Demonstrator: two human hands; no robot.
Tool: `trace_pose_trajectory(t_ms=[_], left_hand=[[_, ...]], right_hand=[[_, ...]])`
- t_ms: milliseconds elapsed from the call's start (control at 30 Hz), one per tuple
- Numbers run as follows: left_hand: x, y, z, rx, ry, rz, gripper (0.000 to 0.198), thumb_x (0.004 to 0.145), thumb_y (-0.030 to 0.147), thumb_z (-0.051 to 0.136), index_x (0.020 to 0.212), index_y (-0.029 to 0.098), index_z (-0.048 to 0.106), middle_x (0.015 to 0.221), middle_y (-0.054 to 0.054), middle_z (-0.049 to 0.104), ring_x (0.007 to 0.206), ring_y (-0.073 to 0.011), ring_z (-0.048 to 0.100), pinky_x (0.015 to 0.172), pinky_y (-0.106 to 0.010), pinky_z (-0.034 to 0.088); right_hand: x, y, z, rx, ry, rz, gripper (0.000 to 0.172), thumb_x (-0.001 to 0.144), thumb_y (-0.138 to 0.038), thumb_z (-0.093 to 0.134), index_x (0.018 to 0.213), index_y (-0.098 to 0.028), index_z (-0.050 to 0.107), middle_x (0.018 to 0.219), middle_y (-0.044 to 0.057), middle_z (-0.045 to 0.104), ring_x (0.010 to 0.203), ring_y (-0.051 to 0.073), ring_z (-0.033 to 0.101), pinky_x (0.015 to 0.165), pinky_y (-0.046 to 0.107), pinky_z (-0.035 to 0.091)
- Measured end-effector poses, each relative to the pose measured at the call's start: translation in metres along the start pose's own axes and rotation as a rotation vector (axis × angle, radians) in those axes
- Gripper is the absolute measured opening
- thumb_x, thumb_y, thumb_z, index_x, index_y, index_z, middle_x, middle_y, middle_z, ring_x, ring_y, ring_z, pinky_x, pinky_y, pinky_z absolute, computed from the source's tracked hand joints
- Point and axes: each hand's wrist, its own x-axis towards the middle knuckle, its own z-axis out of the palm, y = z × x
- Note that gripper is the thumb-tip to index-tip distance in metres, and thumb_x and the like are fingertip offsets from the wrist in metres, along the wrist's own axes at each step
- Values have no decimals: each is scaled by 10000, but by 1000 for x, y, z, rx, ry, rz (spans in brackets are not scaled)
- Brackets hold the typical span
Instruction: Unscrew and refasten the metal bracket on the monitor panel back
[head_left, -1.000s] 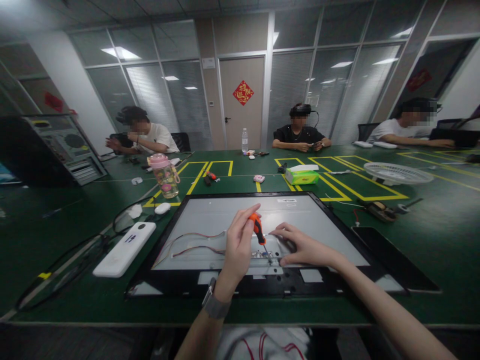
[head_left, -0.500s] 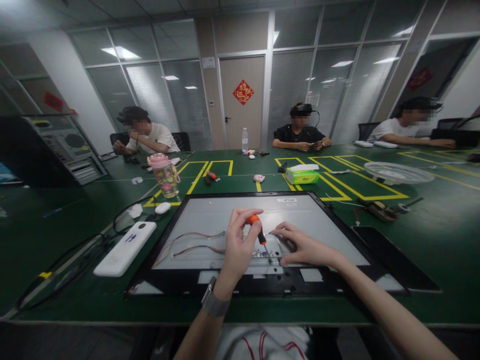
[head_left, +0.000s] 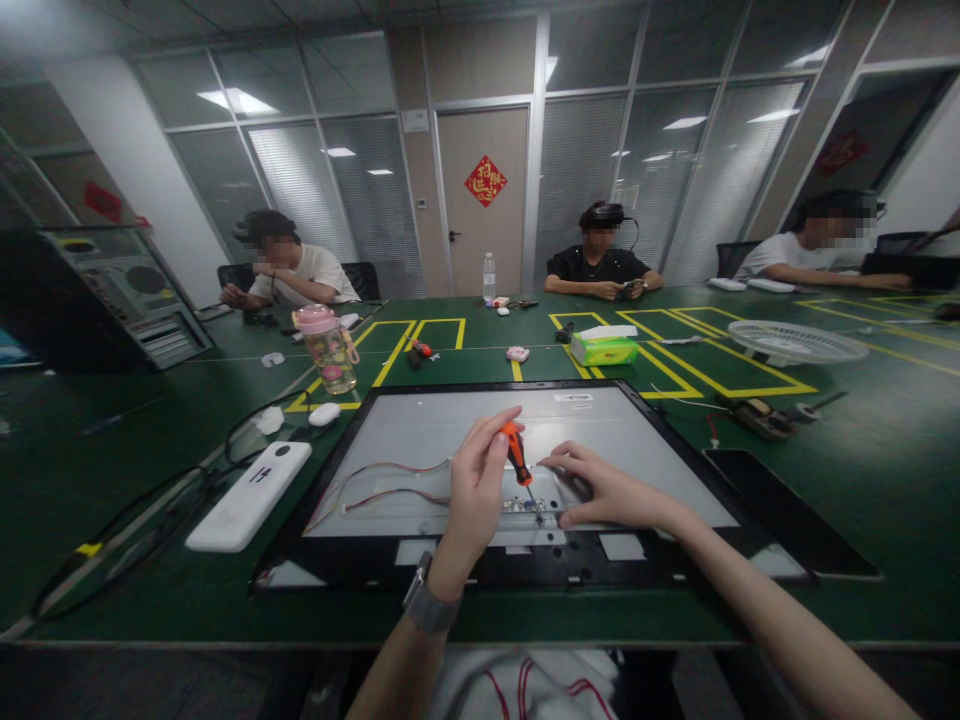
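My left hand [head_left: 478,482] is closed on the orange and black handle of a screwdriver [head_left: 519,455], fingers along one side and thumb on the other. The screwdriver leans, its tip down at a small circuit board [head_left: 523,506] near the front edge of a flat display panel [head_left: 409,432]. My right hand [head_left: 611,490] lies on the panel just right of the tip, thumb and fingers spread against a clear or shiny strip; part of that strip is hidden under the hand. Thin wires [head_left: 390,494] run left from beside the board across the grey back.
Left of the panel lie a white power bank [head_left: 251,497], black cables [head_left: 142,540] and a pink-lidded bottle [head_left: 328,350]. A black phone-like slab [head_left: 791,515] and a dark tool [head_left: 765,418] are at right. Behind stands a green tissue pack [head_left: 604,348]. Several people sit across the table.
My left fingers have straightened and shifted along the screwdriver handle, so more of the orange shows. The tip stays at the same spot and my right hand keeps its place.
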Motion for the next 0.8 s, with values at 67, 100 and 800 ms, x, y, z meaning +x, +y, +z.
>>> trace_pose_trajectory(t_ms=[67,100,800], left_hand=[[0,-1,1,-4,-2,-20,257,954,292,484,1110,206,669,954,-48,625,850,-154,592,778,-259,458],[0,-2,1,2,12,-18,227,937,293,522,1079,205,675,934,-40,611,807,-141,583,746,-248,457],[2,-4,1,90,71,-23,218,940,255,503,1075,214,670,963,-37,633,847,-143,599,766,-243,456]], right_hand=[[0,0,0,-1,-2,6,723,712,-492,760,1336,-220,517,1225,83,465,1054,250,503,921,349,437],[0,-1,0,0,-2,7,729,710,-490,762,1340,-218,514,1229,85,462,1064,253,499,929,350,433],[-1,-6,-2,5,-3,16,712,713,-489,756,1327,-217,521,1221,83,463,1045,247,508,901,342,449]])
